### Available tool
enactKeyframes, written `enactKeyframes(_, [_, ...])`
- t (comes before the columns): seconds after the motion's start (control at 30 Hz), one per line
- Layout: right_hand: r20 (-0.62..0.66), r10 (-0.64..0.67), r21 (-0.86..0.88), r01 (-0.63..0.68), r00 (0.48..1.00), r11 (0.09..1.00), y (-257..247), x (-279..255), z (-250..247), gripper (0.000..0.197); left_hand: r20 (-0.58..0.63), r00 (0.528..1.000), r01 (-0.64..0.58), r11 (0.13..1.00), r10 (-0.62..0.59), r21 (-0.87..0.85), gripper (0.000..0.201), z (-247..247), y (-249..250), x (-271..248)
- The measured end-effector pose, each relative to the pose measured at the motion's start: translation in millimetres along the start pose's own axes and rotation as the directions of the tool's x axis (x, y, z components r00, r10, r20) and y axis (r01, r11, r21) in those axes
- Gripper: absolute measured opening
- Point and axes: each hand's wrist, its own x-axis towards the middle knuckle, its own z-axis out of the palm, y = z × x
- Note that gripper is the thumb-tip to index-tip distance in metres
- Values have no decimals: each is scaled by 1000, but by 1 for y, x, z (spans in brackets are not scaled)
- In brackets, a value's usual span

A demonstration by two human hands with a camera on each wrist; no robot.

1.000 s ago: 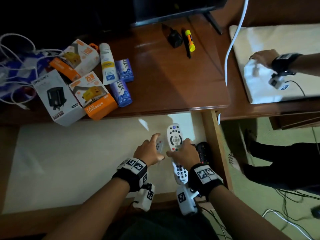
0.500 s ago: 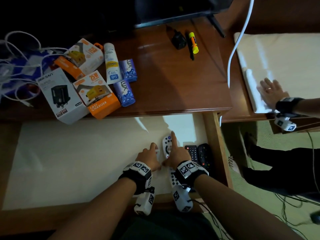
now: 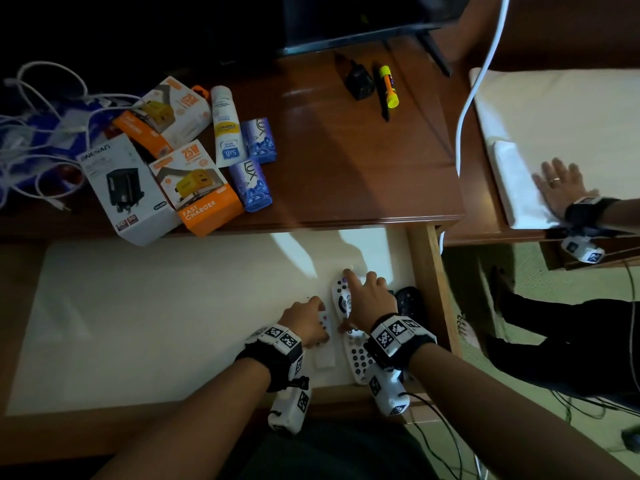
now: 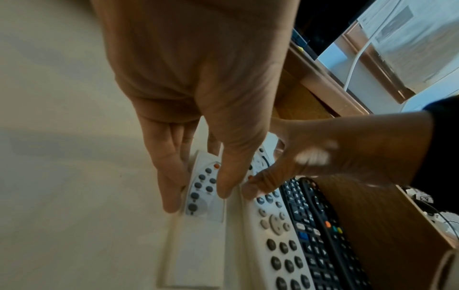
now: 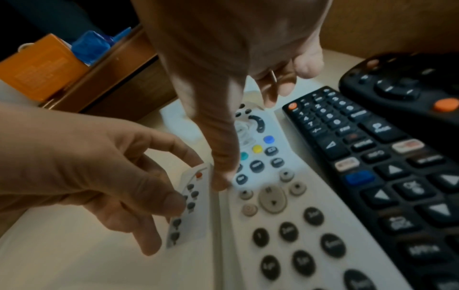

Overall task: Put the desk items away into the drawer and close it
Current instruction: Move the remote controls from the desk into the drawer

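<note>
Head view: in the open drawer (image 3: 194,306), the left hand (image 3: 306,323) sits on a slim white remote (image 3: 325,344), the right hand (image 3: 369,299) on a larger white remote (image 3: 356,362).

Left wrist view: thumb and fingers (image 4: 171,188) pinch the slim remote's long edges.

Right wrist view: right fingers spread, thumb seemingly touching the larger remote; 2 black remotes (image 5: 387,176) lie beside it. Light, rigid, smooth plastic, probably best gripped by its sides.

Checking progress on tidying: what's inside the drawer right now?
Four remotes lie side by side at the drawer's right end: a small white one, a larger white one and two black ones. Both hands cover parts of the white ones.
</note>
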Motion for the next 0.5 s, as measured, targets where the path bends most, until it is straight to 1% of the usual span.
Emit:
enactKeyframes(0.1, [-42, 16, -29, -17, 999, 999, 6, 2, 1, 97, 42, 999, -19, 998, 21, -56, 59, 2, 5, -1])
enactKeyframes(0.27, [49, 55, 130, -61, 997, 990, 14, 3, 1, 108, 138, 988, -55, 996, 64, -65, 62, 5, 14, -4])
enactKeyframes(0.37, [59, 37, 157, -46, 998, 987, 15, 2, 0, 102, 188, 980, -53, 997, 64, -60, 63, 5, 19, -6])
enactKeyframes(0.5, [101, -18, 187, -2, 995, 982, 20, 4, -7, 98, 210, 977, -33, 998, 43, -54, 63, 7, 22, -8])
